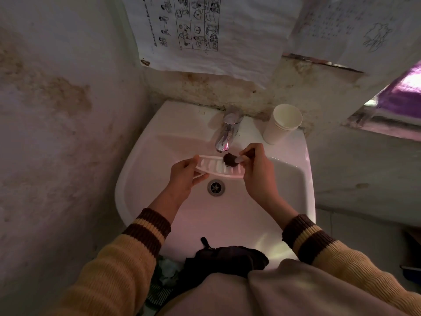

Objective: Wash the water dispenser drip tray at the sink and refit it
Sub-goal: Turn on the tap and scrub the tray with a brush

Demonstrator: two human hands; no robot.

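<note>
The left hand (184, 173) grips the left end of the white slotted drip tray (215, 168), thumb on top and fingers curled underneath. The right hand (257, 169) is closed around a small dark brush (229, 159), its fingers bent over it, and the bristles touch the tray's upper face near its right end. The tray is held level across the basin, above the bowl and clear of it, just at 12 o'clock from the drain (216, 187) and directly beneath the spout of the chrome faucet (226, 133). The faucet stands at 12 o'clock on the white sink (136, 160). On the sink's ledge at about 1 o'clock sits an upright stack of pale paper cups (282, 124), near the faucet but apart from it. A dark cloth (227, 258) lies over the front rim at 6 o'clock. Both forearms wear yellow knit sleeves (127, 258) with brown striped cuffs. Printed paper sheets (205, 30) hang on the stained wall behind the sink at 12 o'clock
</note>
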